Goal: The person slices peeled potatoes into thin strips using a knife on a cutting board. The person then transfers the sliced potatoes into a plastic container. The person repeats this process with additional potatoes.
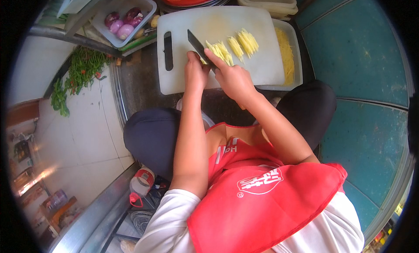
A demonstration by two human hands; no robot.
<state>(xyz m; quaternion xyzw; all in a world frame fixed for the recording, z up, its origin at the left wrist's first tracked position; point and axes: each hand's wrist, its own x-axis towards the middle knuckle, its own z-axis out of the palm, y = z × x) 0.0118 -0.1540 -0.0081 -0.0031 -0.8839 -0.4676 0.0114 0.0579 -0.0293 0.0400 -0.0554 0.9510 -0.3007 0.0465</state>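
My right hand (234, 77) grips a kitchen knife (195, 44), index finger laid along its dark blade. The blade slants across a white plastic cutting board (265, 68). My left hand (196, 69) is curled on the board just left of the blade, at a yellow vegetable piece (203, 61) mostly hidden by the fingers. Right of the blade lies a bunch of thin yellow vegetable strips (221, 52). Two more bunches sit farther right, a narrow one (235, 47) and a wider one (248, 43).
A plastic tub (298, 77) of yellow shreds (284, 56) sits partly beneath the board's right side. Red onions (124, 30) fill a clear bin at upper left. Green chillies (81, 69) lie on white tiles. Teal panels (356, 56) bound the right; a plastic bottle (142, 181) stands lower left.
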